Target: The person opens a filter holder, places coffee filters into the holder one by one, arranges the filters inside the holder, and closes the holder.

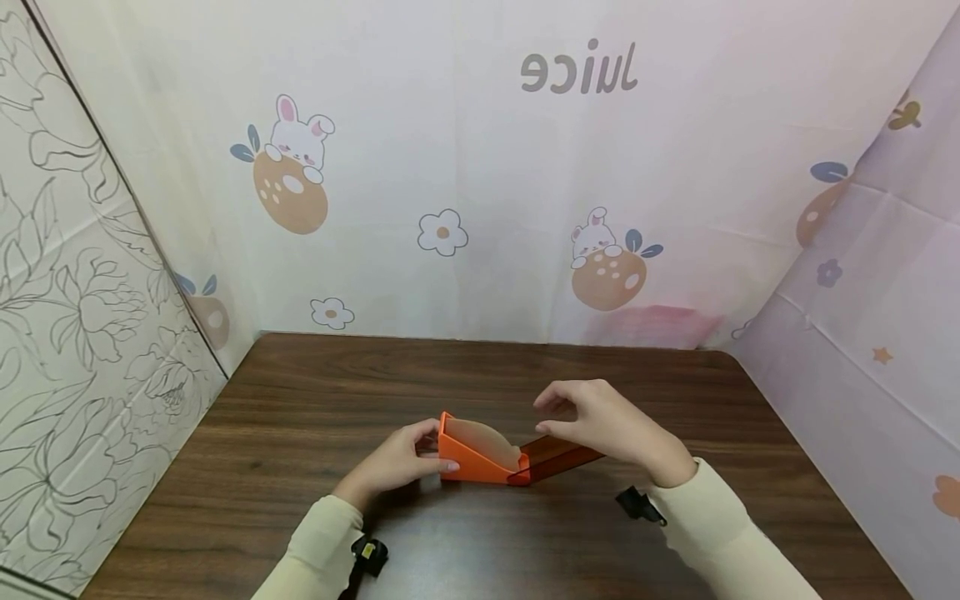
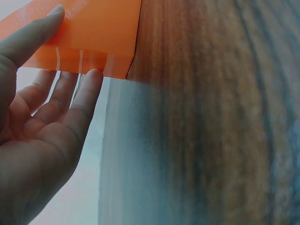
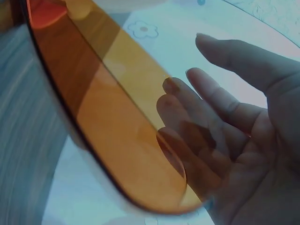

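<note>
An orange wedge-shaped holder [image 1: 480, 457] sits on the table with a rounded sheet of tan paper [image 1: 483, 440] standing in it. From its low right end slants a see-through amber cover [image 1: 558, 457], swung out to the right. My left hand [image 1: 405, 457] grips the holder's tall end, thumb on the front face and fingers on the end wall [image 2: 89, 58]. Over the cover's raised end hovers my right hand [image 1: 600, 419], thumb and fingers spread apart. In the right wrist view, some fingertips [image 3: 171, 105] show through the amber cover [image 3: 126, 126]; whether they touch it is unclear.
The dark wood table [image 1: 337, 392] reaches back to a printed curtain [image 1: 450, 167]. Curtains also hang at the left and right sides. A small black camera [image 1: 369, 552] is strapped at the left wrist, another black camera [image 1: 640, 505] at the right.
</note>
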`<state>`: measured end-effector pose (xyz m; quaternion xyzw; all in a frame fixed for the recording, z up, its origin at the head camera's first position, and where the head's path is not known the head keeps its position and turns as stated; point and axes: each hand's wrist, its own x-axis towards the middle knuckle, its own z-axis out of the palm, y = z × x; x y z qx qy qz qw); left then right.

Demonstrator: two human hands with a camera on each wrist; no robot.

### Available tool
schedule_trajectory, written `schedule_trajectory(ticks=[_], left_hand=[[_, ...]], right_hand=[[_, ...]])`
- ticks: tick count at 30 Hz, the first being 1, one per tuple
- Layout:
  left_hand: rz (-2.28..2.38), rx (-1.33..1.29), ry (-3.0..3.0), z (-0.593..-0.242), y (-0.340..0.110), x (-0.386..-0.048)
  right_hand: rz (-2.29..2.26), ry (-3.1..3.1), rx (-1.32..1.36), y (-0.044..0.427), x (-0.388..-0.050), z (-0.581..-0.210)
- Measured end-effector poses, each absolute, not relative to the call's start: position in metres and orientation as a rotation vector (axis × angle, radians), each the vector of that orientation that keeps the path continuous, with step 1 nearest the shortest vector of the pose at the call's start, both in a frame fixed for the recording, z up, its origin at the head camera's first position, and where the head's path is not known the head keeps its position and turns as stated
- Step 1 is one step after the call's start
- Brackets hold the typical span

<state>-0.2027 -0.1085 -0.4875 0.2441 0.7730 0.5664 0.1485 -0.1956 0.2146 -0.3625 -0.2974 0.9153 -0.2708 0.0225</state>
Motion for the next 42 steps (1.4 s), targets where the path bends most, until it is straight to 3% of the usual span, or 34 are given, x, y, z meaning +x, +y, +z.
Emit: schedule_trajectory(ticks=[20,42], left_hand=[[1.637,0.692,2.211,-0.486,-0.108,-0.201],[1.64,0.654,2.22,-0.485,-0.106,-0.2]], right_hand=[[-0.82,2.865,-0.808,0.252,-0.186,-0.352],[-0.78,2.782,-0.839,0.276,-0.18,-0.366]])
